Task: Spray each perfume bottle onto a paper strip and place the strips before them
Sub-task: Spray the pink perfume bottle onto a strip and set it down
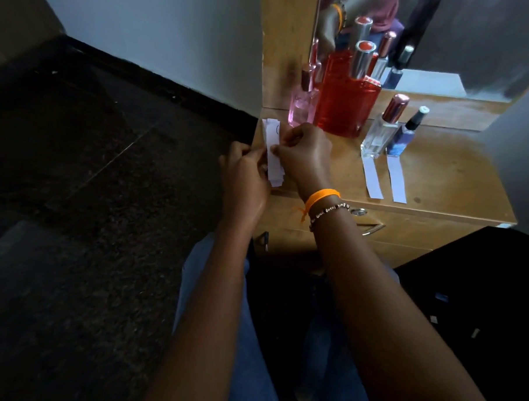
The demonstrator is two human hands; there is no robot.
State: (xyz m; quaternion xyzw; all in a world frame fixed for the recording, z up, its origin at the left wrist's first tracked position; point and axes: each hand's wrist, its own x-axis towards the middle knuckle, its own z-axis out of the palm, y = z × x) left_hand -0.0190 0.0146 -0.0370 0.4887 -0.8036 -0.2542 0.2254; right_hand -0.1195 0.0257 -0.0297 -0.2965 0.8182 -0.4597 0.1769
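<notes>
Both hands busy at the left corner of the dresser (440, 165). Left hand (243, 181) closed around a small stack of strips (274, 158), holding it upright from the left side. Right hand (304, 153) pinching the front strip between thumb and fingertips, probably to peel one off. Stack held just above the dresser edge, just before the pink bottle (300, 105).

Strips: thin paper, very light, soft and easy to bend, likely to stick together in the stack. Best taken at one end with thumb and forefinger, leaving the other end free for the spray. A hard pinch would crease them. Look: narrow, white to pale lilac in this light, a dark curved mark on the top one, not readable.

Bottles: glass, hard, smooth, so rather slippery and breakable. The red bottle (346, 97) is the biggest, with a silver cap, probably the heaviest; better gripped around the body. The clear bottle (378, 135) with a rose metal cap and the blue bottle (404, 136) with a dark cap are slim and tall, easy to tip over. All four standing before the mirror (446, 32).

Two strips (373, 181) already lying flat before the clear and blue bottles, one each. None yet before the red and pink ones.
</notes>
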